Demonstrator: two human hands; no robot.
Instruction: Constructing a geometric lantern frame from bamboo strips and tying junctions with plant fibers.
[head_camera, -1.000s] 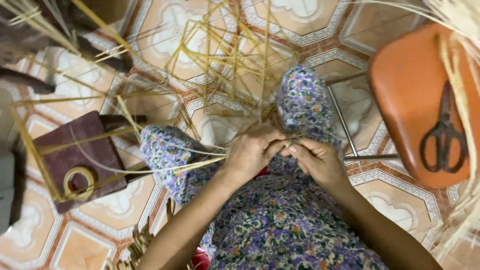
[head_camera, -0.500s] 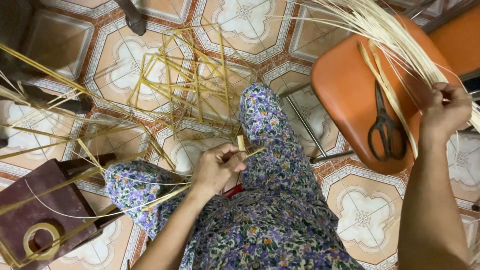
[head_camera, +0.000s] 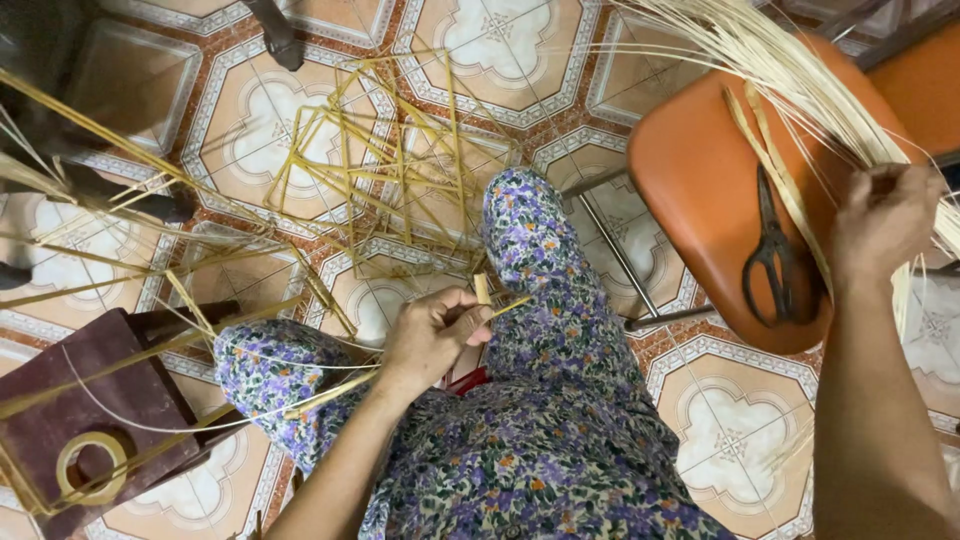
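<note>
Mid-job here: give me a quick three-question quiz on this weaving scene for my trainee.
1. True or false: the scissors lie on the orange stool.
2. What does the right hand grip? A) the tape roll B) the bundle of pale strips C) the scissors
3. Fill in: the left hand pinches yellow strips over the person's ____.

Key
1. True; they rest on the seat, blades pointing up the picture.
2. B; the hand closes on the bundle of pale strips that fans across the stool. The tape roll sits on the dark red box at lower left.
3. Lap, between the knees in flowered cloth.
</note>
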